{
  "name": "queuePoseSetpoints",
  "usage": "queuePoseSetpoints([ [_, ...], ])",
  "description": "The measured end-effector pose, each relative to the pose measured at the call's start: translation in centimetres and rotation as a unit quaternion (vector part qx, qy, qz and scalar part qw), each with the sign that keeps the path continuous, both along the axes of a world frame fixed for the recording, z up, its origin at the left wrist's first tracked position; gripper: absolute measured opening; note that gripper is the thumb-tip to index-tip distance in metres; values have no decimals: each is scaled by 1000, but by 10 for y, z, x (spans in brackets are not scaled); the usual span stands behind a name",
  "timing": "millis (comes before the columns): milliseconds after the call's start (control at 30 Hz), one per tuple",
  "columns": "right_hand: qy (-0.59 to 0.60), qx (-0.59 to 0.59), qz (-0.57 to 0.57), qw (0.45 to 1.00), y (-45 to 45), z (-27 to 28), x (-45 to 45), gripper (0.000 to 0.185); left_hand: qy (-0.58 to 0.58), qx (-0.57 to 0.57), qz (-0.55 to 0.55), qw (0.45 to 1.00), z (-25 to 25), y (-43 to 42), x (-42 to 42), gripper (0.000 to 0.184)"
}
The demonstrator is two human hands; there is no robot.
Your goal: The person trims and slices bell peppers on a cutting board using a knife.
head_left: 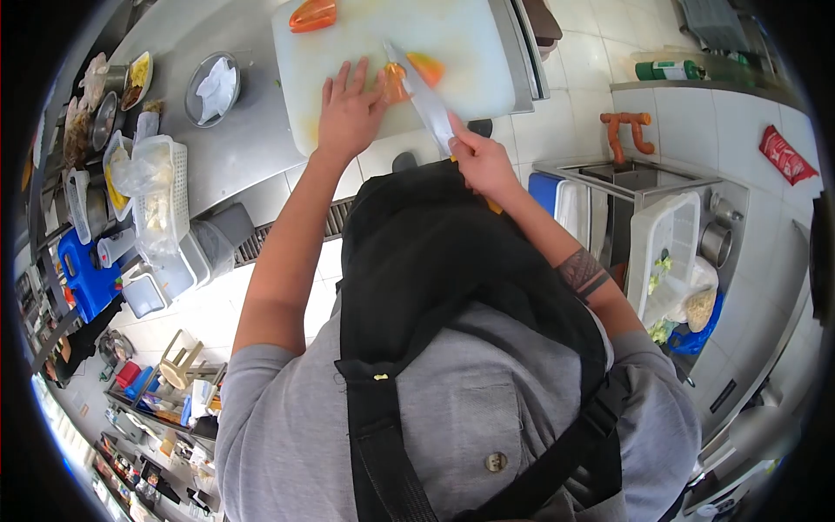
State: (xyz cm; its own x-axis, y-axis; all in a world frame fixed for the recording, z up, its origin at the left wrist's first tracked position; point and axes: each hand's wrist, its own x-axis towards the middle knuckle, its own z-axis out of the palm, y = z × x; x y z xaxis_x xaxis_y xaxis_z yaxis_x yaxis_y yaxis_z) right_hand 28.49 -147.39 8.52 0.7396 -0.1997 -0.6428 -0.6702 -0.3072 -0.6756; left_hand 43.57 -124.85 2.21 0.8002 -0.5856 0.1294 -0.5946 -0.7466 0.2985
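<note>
My right hand (pixel 484 163) is closed around the handle of a kitchen knife (pixel 428 109). Its blade points away from me over a white cutting board (pixel 348 52) and lies between two cut vegetable pieces. One is an orange piece (pixel 394 83) left of the blade; the other is an orange-yellow piece (pixel 424 68) on its right. Flat on the board, my left hand (pixel 350 113) has its fingers spread, its thumb side at the orange piece. A larger red piece (pixel 313 16) rests near the far edge. I cannot tell whether these are tomato or pepper.
On the steel counter (pixel 248 161) to the left stand a metal bowl (pixel 212 90) with a white cloth or paper and a white basket (pixel 178 187) holding plastic bags. At right are a sink (pixel 639 178), a white crate (pixel 665 252) and a red packet (pixel 787 155).
</note>
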Motion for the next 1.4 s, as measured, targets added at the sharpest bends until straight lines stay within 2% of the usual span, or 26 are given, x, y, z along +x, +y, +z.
queuePoseSetpoints([
  [100, -111, -65, 39, 991, 0, -26, -1, 49, 1, 6, 3, 1000, -3, -1, -3, 45],
  [167, -33, -12, 24, 999, 9, 3, 18, 49, -14, -1, 3, 1000, -4, 0, -2, 44],
  [200, -34, -12, 24, 999, 8, -6, 13, 49, -15, -1, 4, 1000, -5, 0, -4, 44],
  [300, -149, -86, 63, 983, 4, -24, 9, 50, -31, -17, 14, 999, -6, 0, -4, 39],
  [400, -128, -81, 63, 986, 8, -21, 10, 51, -35, -37, 23, 998, -8, 0, -9, 37],
  [467, -31, -19, 45, 998, 16, 6, 29, 51, -34, -52, 23, 998, -6, 0, -9, 36],
  [500, -33, -18, 45, 998, 14, -3, 25, 51, -37, -51, 23, 998, -7, 1, -9, 36],
  [600, -153, -94, 83, 980, 11, -21, 16, 51, -25, -48, 25, 998, -6, 1, -9, 38],
  [800, -101, -65, 72, 990, 17, -19, 24, 51, -28, -94, 7, 995, -5, 5, -11, 28],
  [867, -158, -81, 80, 981, 14, -25, 15, 50, 7, -180, 43, 983, -1, 4, -14, 20],
  [967, -179, -101, 96, 974, 13, -32, 5, 49, 6, -193, 49, 980, 1, 4, -15, 17],
  [1100, -201, -121, 116, 965, 17, -24, 16, 49, -4, -180, 40, 983, 0, 6, -16, 16],
  [1200, -175, -84, 83, 977, 18, -21, 17, 49, -5, -184, 33, 982, -3, 3, -10, 20],
  [1267, -176, -76, 87, 978, 17, -24, 15, 49, -69, -160, -9, 985, 9, -10, -2, 28],
  [1400, -175, -94, 103, 975, 15, -19, 18, 49, -41, -186, -17, 982, 24, -28, 11, 32],
])
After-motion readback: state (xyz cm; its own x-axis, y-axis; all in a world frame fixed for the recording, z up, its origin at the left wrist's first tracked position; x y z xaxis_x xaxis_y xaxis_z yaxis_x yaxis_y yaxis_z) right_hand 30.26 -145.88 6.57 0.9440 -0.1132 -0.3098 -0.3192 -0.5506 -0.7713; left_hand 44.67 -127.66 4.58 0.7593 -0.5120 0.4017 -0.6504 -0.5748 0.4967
